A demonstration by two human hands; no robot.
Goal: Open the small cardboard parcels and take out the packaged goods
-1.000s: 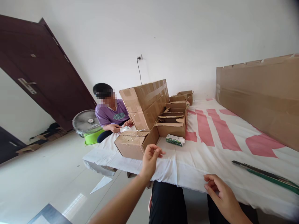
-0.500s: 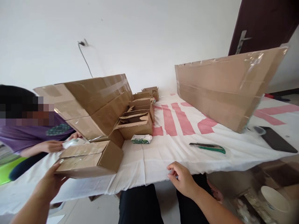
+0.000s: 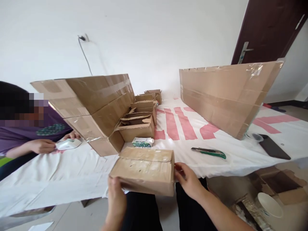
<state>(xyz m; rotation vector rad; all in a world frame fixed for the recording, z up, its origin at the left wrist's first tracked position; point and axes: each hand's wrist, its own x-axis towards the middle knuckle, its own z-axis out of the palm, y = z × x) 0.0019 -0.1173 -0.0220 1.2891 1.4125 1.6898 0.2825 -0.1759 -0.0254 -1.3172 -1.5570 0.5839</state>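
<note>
A closed cardboard box (image 3: 146, 166) with tape across its top is at the front edge of the table, in front of me. My left hand (image 3: 116, 195) grips its near left corner, thumb on the side. At the box's right end is my right hand (image 3: 187, 179), its curled fingers against that side; the fingertips are partly hidden. Just behind the box lies a small green and white carton (image 3: 142, 142). A green utility knife (image 3: 209, 152), blade out, rests on the cloth to the right.
Large cardboard panels stand left (image 3: 96, 106) and right (image 3: 216, 96) on the white cloth (image 3: 166, 162). Open boxes (image 3: 137, 128) line the left one. A co-worker's hand (image 3: 43, 146) holds a white item (image 3: 68, 144). A dark phone (image 3: 275, 147) and clear cup (image 3: 254, 137) lie right.
My left hand has brought the cardboard box from the left to the front middle of the table. My right hand has come up against its right end.
</note>
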